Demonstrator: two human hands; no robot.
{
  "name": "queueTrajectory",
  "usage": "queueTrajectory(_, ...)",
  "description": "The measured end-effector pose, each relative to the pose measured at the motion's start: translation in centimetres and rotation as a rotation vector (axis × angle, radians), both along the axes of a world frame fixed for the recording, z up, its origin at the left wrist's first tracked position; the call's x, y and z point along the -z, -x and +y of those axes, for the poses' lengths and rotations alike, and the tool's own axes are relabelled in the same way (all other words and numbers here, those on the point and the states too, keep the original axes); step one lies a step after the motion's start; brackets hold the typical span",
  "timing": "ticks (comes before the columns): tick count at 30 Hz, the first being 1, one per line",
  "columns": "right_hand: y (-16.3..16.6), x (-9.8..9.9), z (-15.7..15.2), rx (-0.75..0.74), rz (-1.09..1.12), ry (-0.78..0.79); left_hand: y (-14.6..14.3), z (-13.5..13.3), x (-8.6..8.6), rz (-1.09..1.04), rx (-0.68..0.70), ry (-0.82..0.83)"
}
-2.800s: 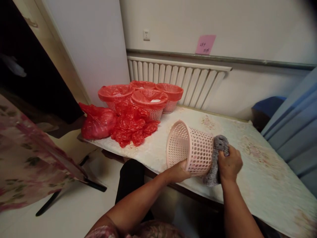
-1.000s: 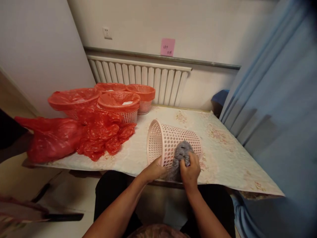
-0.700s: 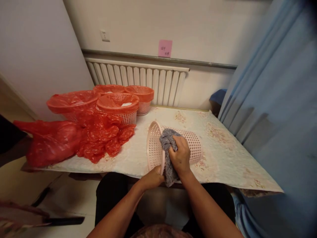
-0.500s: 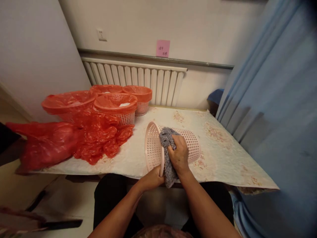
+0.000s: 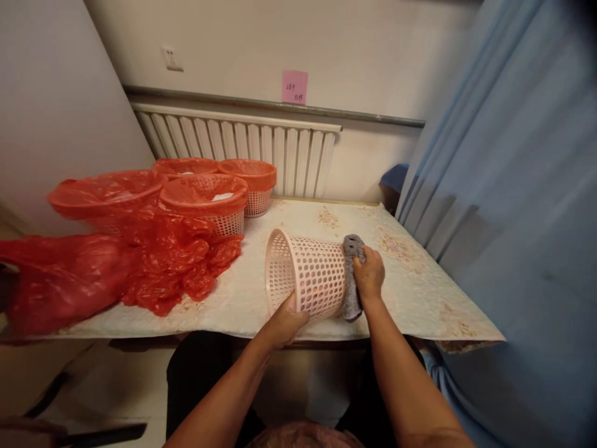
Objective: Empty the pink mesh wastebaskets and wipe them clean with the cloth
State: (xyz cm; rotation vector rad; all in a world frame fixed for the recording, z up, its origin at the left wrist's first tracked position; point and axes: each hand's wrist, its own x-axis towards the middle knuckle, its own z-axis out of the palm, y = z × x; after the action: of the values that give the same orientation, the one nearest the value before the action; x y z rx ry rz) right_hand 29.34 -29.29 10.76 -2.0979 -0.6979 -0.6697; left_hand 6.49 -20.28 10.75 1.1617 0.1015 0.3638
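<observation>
A pink perforated plastic basket (image 5: 305, 274) lies on its side near the table's front edge, its mouth turned to the left. My left hand (image 5: 285, 320) grips the basket's lower rim from underneath. My right hand (image 5: 369, 274) is closed on a grey cloth (image 5: 351, 283) and presses it against the basket's bottom end, on the right.
Several baskets lined with red plastic bags (image 5: 205, 196) stand at the table's back left, with loose red bags (image 5: 153, 264) piled in front. A white radiator (image 5: 242, 143) runs along the wall. A blue curtain (image 5: 513, 205) hangs at the right. The table (image 5: 420, 292) has a floral cover.
My right hand has slid the grey cloth from the basket's rim along its side to the bottom end. The view has shifted left.
</observation>
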Motion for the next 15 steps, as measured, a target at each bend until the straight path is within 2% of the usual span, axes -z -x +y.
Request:
queueTrajectory(2, -1.5, 1.3, -1.5, 0.083, 0.029, -0.035, 0.1, 0.3, 0.4, 0.008, -0.007, -0.045)
queueTrajectory(4, -1.3, 2.7, -2.7, 0.121, 0.027, -0.077, 0.2, 0.6, 0.5, 0.022, -0.022, -0.065)
queueTrajectory(9, 4.2, 5.5, -2.9, 0.146, -0.028, -0.204, 0.2, 1.1, 0.2, 0.039, 0.008, -0.029)
queueTrajectory(12, 8.3, 5.9, -2.0, 0.040, -0.059, -0.225, 0.2, 1.0, -0.2, 0.042, 0.020, -0.018)
queueTrajectory(15, 11.8, 4.9, -1.1, -0.164, -0.112, -0.227, 0.2, 0.9, -0.4, 0.089, 0.007, -0.047)
